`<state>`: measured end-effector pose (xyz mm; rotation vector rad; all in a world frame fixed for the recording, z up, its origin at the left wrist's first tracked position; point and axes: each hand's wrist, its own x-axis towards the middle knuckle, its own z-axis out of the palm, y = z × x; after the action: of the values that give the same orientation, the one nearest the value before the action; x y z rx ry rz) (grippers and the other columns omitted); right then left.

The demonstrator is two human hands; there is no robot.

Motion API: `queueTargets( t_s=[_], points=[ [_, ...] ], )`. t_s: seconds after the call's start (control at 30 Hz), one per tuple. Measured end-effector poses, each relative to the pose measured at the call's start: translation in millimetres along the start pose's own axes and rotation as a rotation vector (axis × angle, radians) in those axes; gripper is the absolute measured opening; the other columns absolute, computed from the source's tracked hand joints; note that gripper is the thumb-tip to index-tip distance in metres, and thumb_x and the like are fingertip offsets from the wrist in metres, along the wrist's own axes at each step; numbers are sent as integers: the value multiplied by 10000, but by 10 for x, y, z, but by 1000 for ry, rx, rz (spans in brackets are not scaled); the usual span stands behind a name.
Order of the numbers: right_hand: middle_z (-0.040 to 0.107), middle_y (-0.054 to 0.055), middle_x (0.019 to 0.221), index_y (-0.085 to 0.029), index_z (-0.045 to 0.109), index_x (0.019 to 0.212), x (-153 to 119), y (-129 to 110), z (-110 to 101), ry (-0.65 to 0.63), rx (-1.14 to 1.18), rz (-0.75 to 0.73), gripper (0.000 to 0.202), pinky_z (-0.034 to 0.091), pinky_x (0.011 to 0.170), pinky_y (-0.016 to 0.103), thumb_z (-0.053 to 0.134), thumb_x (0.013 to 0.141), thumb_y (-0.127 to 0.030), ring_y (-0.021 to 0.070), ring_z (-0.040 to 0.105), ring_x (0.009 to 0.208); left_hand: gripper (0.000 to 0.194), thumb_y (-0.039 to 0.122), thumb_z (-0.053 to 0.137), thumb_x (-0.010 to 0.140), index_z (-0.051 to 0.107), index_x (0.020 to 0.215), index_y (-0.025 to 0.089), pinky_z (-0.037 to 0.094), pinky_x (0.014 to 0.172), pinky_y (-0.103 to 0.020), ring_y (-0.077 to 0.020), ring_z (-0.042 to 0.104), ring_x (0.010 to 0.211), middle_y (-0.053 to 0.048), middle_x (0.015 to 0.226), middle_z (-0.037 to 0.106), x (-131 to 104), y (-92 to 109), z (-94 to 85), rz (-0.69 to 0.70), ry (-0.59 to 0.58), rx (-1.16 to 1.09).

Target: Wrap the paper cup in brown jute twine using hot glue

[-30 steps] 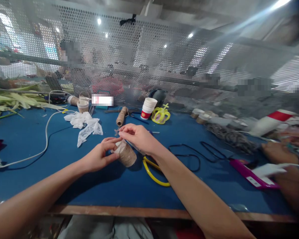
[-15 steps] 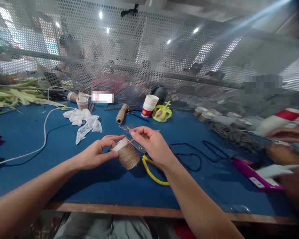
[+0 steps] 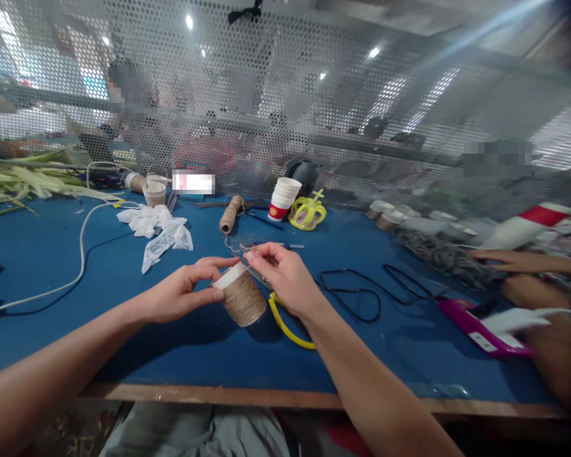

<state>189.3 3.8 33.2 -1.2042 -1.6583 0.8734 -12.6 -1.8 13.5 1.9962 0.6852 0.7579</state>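
- My right hand point(image 3: 285, 277) has dipped slightly since half a second ago, so its fingertips sit closer to the bare white end of the twine-wrapped cup point(image 3: 245, 303).
- A second ago my left hand point(image 3: 184, 294) had its index finger stretched up to my right fingertips; now that finger lies along the white end, and more of the wrapped side shows.
- At the tabletop's point(image 3: 171, 355) right side, a co-worker's hand point(image 3: 497, 259) has come in beside the bundle of grey cord point(image 3: 431, 254).
- The cup leans: its white end points up toward the back left corner, its other end down toward the front edge and a little right, the long axis slanting between the two.
- It is left of the tabletop's middle, nearer the front edge than the back; I cannot tell whether its lower end touches the surface.
- My left fingers grip the cup by its white end, thumb on the near side.
- My right fingers pinch the twine strand point(image 3: 227, 242), which leads back to the spool point(image 3: 231, 214).
- Yellow-handled scissors point(image 3: 276, 317) lie just right of the cup, partly behind my right hand.
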Motion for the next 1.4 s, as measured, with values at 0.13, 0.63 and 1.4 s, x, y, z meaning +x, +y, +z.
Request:
queueTargets(
  t_s=[0.13,0.63,1.4],
  points=[
    [611,20,738,-176,528,688,-10,-8,5,-22,-17,3,229,440,675,283,577,742,-394,147,558,710,147,292,483,847,561,800,176,322,1030,-385,-228,414,1247,-73,1384,422,-5,22,4,20,1,-5],
    [466,-37,638,-195,459,713,-60,-22,95,-46,-27,45,241,356,548,235,478,814,-413,113,436,594,137,260,477,853,548,774,172,300,1044,-387,-226,378,1274,-79,1383,418,-22,73,-9,91,8,0],
    [564,85,783,-192,427,790,-88,90,359,139,-627,-329,164,441,634,324,340,876,-300,209,562,697,177,315,627,704,579,748,151,349,991,-393,-251,476,1116,-118,1168,500,55,-29,197,-112,276,168]
  ],
)
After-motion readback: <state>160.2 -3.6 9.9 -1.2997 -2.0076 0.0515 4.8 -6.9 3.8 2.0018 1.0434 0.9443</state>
